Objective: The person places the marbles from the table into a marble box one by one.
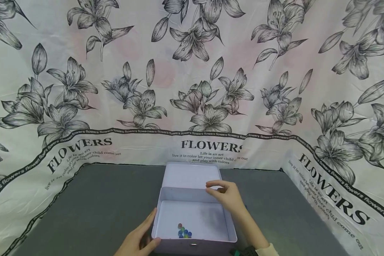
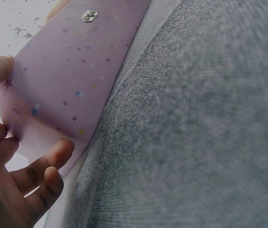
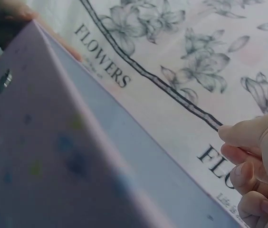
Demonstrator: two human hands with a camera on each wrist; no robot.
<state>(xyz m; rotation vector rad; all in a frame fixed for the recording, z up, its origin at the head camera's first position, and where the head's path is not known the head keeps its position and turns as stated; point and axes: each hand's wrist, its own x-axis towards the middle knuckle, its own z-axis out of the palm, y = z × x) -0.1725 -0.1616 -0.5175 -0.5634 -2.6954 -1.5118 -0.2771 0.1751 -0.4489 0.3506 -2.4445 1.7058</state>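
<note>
A lilac hinged box [image 1: 195, 245] printed with small stars stands with its pale lid [image 1: 192, 175] tipped back. On its inner floor, near the front wall, lie several small coloured glass-like balls [image 1: 185, 233], blue, green and one reddish. My left hand [image 1: 140, 236] holds the front left corner, thumb on the front rim and fingers along the left side. Over the back right of the box is my right hand [image 1: 225, 195], fingers bent and thumb close to the index finger, overlapping the lid's edge in the head view. Nothing shows between those fingertips in the right wrist view.
The box sits on a dark grey cloth-covered table [image 1: 115, 199]. Behind and at both sides hangs a white sheet [image 1: 140, 145] with black flower prints and lettering. A metal clasp [image 1: 193, 244] sits on the box's front.
</note>
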